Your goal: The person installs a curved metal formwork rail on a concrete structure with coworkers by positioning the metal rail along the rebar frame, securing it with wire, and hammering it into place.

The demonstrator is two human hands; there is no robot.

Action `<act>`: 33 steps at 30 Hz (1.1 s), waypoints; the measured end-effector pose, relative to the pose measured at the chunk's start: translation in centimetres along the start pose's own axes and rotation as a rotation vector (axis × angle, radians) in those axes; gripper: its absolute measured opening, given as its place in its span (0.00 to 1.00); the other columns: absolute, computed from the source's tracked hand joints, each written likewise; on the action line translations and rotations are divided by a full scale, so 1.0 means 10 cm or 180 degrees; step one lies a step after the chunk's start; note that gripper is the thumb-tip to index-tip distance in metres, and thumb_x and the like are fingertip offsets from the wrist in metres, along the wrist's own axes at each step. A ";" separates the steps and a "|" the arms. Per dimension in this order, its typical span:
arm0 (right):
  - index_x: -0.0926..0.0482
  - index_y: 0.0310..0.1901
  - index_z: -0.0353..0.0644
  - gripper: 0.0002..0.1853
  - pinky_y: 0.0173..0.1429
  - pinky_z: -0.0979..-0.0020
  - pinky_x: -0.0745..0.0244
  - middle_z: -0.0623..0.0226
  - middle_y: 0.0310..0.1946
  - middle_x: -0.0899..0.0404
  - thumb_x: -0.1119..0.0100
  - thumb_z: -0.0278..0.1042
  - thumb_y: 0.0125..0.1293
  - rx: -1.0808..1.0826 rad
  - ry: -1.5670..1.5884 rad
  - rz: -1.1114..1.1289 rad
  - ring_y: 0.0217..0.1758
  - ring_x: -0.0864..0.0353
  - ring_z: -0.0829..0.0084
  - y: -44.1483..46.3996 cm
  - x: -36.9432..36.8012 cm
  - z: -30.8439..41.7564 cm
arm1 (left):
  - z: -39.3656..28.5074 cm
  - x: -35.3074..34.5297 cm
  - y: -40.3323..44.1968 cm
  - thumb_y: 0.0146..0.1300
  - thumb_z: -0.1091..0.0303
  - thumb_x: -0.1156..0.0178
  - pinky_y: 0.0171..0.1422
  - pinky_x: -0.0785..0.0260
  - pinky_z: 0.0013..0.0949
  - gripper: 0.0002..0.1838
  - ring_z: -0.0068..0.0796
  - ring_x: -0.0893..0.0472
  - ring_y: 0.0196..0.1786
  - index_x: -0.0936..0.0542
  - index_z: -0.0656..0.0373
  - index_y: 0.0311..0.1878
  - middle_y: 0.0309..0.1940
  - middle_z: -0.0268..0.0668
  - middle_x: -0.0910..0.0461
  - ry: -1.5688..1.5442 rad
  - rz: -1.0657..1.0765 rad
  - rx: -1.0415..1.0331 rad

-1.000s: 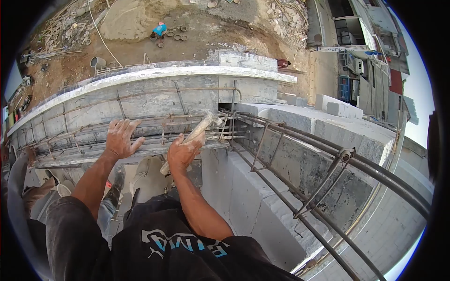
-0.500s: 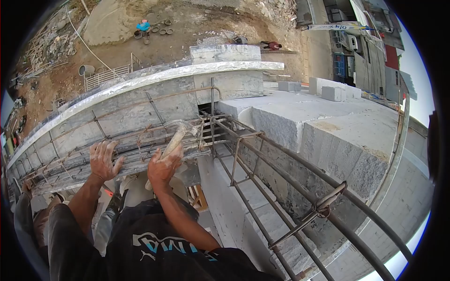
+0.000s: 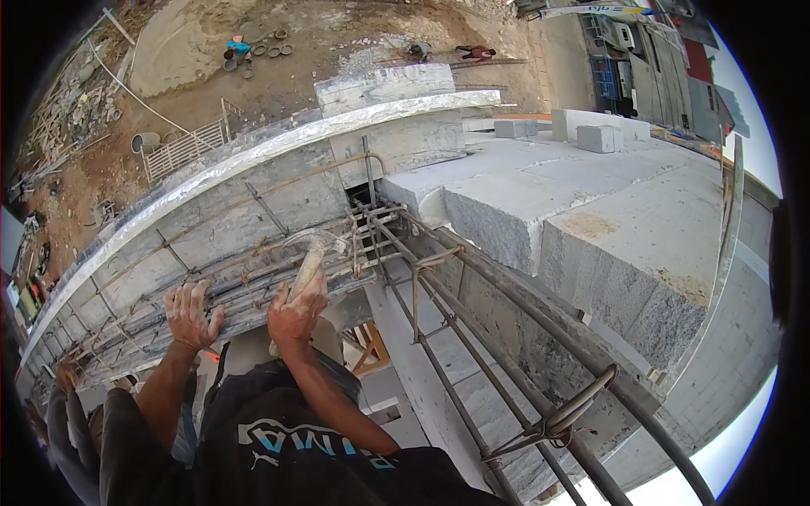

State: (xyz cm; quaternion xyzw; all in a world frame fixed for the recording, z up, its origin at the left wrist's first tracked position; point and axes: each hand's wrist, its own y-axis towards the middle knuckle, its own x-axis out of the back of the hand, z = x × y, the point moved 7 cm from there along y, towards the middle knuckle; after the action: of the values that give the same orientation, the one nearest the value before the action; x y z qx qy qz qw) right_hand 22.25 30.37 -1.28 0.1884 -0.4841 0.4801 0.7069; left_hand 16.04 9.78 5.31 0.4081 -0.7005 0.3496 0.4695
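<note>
My right hand [image 3: 295, 314] is closed around the wooden handle of a claw hammer [image 3: 309, 268]. The hammer's head points away from me, over the thin rebar inside the beam formwork and close to the rebar joint [image 3: 371, 226]. My left hand [image 3: 192, 316] lies over the near edge of the formwork board [image 3: 240, 319], fingers stretched out and thumb apart. It holds no tool. From that joint a long rebar cage [image 3: 498, 354] with bent stirrups runs toward the lower right.
Pale block masonry [image 3: 591, 211] stands on the right, with loose blocks [image 3: 599, 138] on top. A co-worker's hand [image 3: 66, 373] touches the formwork at far left. Beyond the silvery far edge [image 3: 278, 135], the ground lies far below, with several people and a white gate [image 3: 186, 152].
The view has shifted slightly, showing more of the opening below me. The hammer stays in my right hand, and my left hand remains on the board. The co-worker at far left has shifted.
</note>
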 end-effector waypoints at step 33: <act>0.14 0.41 0.30 0.15 0.62 0.37 0.32 0.39 0.43 0.17 0.42 0.36 0.66 0.0711 -0.0595 0.0012 0.51 0.22 0.39 0.02 0.03 0.17 | 0.02 -0.05 -0.03 0.62 0.50 0.36 0.64 0.40 0.53 0.30 0.50 0.23 0.54 0.25 0.59 0.62 0.51 0.47 0.21 -0.0019 0.0056 -0.0006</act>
State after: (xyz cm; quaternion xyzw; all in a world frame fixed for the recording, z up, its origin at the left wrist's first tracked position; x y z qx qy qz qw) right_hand 21.25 29.40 -0.26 0.3088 -0.4918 0.5127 0.6324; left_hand 16.38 9.54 4.79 0.4026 -0.7058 0.3519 0.4647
